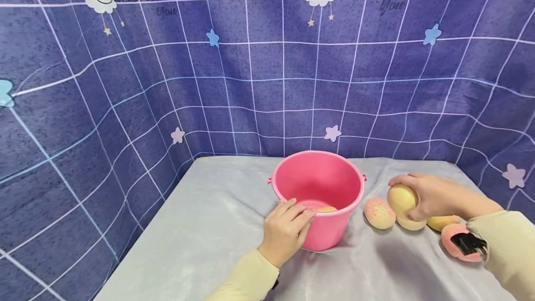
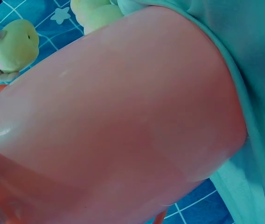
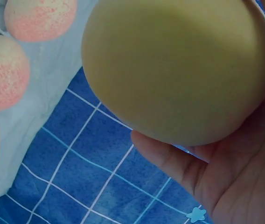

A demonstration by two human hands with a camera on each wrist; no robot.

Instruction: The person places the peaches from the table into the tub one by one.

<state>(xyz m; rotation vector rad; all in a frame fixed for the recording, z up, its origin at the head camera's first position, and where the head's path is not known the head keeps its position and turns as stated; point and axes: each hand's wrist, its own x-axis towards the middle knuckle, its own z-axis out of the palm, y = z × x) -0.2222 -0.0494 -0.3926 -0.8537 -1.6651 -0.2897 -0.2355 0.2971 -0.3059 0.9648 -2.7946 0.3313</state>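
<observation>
My left hand (image 1: pixel 286 229) grips the near rim of a pink bucket (image 1: pixel 326 233), fingers over the edge. Part of an orange-yellow fruit (image 1: pixel 327 209) shows inside, low behind the near rim. To the bucket's right, my right hand (image 1: pixel 434 195) holds a round yellow fruit (image 1: pixel 402 199) above the table, fingers curled around it. In the right wrist view this yellow fruit (image 3: pixel 179 70) is large and smooth, cupped by the fingers and palm. The bucket's side (image 2: pixel 118 112) fills most of the left wrist view, with the held fruit (image 2: pixel 18 46) at upper left.
Beside the bucket lies a speckled pink-and-cream peach (image 1: pixel 379 213). A pale fruit (image 1: pixel 411 223) sits below the held one, then a yellow fruit (image 1: pixel 444 222) and a pink fruit (image 1: pixel 451 243) partly behind the right wrist. Grey cloth (image 1: pixel 200 226) covers the table; a blue patterned curtain (image 1: pixel 267 59) stands behind.
</observation>
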